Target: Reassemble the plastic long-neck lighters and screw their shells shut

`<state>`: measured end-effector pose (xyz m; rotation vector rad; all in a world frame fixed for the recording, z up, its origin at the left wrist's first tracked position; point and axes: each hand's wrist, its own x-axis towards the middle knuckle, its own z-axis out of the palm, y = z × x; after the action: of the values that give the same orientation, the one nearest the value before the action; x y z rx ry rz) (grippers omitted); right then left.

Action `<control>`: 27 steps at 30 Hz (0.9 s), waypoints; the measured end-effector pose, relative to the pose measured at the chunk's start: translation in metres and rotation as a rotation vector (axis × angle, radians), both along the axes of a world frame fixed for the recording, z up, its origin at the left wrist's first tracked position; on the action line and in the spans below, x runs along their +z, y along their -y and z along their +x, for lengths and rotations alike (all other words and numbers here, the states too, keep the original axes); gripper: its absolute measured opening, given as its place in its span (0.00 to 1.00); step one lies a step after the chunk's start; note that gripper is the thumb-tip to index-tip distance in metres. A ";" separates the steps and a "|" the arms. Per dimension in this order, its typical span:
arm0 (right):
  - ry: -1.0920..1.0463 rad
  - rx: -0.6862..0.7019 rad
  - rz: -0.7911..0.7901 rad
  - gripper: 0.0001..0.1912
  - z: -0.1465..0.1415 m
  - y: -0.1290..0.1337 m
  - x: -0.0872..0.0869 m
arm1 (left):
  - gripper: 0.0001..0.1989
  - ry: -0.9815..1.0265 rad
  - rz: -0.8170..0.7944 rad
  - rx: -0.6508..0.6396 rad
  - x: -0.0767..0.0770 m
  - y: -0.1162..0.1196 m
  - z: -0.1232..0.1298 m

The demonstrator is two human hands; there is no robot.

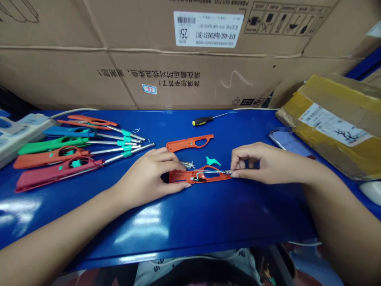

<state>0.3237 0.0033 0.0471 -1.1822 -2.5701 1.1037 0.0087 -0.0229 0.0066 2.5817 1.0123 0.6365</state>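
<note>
An orange lighter shell half (pixel 180 176) lies on the blue table, with wires and a small black part inside it. My left hand (pixel 149 174) grips its left end between thumb and fingers. At the other end, my right hand (pixel 253 163) pinches a thin metal tube, mostly hidden by the fingers, where it meets the shell. Just behind are a turquoise trigger (pixel 212 161) and some small metal parts (pixel 188 164), partly beside my left fingers. The matching orange shell half (pixel 190 143) rests farther back.
Several long-necked lighters (pixel 56 172) in red, orange, green and blue lie at left, near a white power strip (pixel 22 133). A screwdriver (pixel 205 120) lies at the back. On the right are a phone (pixel 288 143) and a taped carton (pixel 330 123); a large cardboard box (pixel 166 59) stands behind.
</note>
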 end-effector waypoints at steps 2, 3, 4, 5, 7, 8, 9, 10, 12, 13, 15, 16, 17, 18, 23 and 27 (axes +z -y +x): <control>0.035 0.014 0.018 0.08 0.000 -0.001 -0.002 | 0.11 0.005 0.002 0.000 0.000 -0.001 0.000; 0.044 0.019 0.027 0.07 0.000 -0.002 -0.002 | 0.11 0.006 0.003 -0.002 0.000 -0.001 0.000; 0.046 0.025 0.033 0.07 0.000 -0.002 -0.003 | 0.11 0.008 0.004 -0.002 0.000 -0.001 0.000; 0.044 0.031 0.034 0.06 0.000 -0.002 -0.004 | 0.11 0.008 0.006 0.000 0.000 -0.001 -0.001; 0.033 0.037 0.026 0.06 0.000 -0.002 -0.005 | 0.11 0.001 0.016 0.005 0.001 -0.001 -0.001; 0.030 0.035 0.019 0.06 0.000 -0.002 -0.005 | 0.11 -0.006 0.021 0.007 0.001 -0.001 -0.002; 0.031 0.033 0.013 0.06 0.000 -0.002 -0.005 | 0.11 -0.014 0.026 0.009 0.002 -0.001 -0.002; 0.032 0.034 0.010 0.07 0.000 -0.002 -0.005 | 0.11 -0.021 0.031 0.009 0.002 -0.001 -0.002; 0.034 0.043 0.018 0.07 0.000 -0.002 -0.006 | 0.11 -0.031 0.038 0.009 0.003 -0.001 -0.003; 0.033 0.051 0.031 0.08 -0.001 -0.002 -0.006 | 0.11 -0.034 0.040 0.010 0.003 -0.002 -0.003; 0.024 0.063 0.068 0.09 -0.002 -0.003 -0.006 | 0.11 -0.036 0.044 0.014 0.003 -0.002 -0.003; 0.016 0.061 0.088 0.09 -0.003 -0.003 -0.006 | 0.11 -0.034 0.046 0.016 0.003 -0.003 -0.003; 0.009 0.054 0.101 0.10 -0.003 -0.003 -0.007 | 0.11 -0.032 0.045 0.018 0.003 -0.003 -0.003; 0.007 0.042 0.104 0.10 -0.004 -0.003 -0.008 | 0.11 -0.028 0.041 0.020 0.003 -0.003 -0.003; 0.025 -0.078 0.022 0.10 -0.006 -0.004 -0.011 | 0.10 -0.018 0.004 -0.001 0.004 -0.004 -0.003; 0.004 -0.161 -0.022 0.09 -0.007 -0.005 -0.012 | 0.09 -0.001 -0.030 -0.015 0.003 -0.002 -0.003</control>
<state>0.3170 0.0084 0.0354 -1.3700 -2.4214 1.0974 0.0056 -0.0210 0.0101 2.5618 0.9945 0.6117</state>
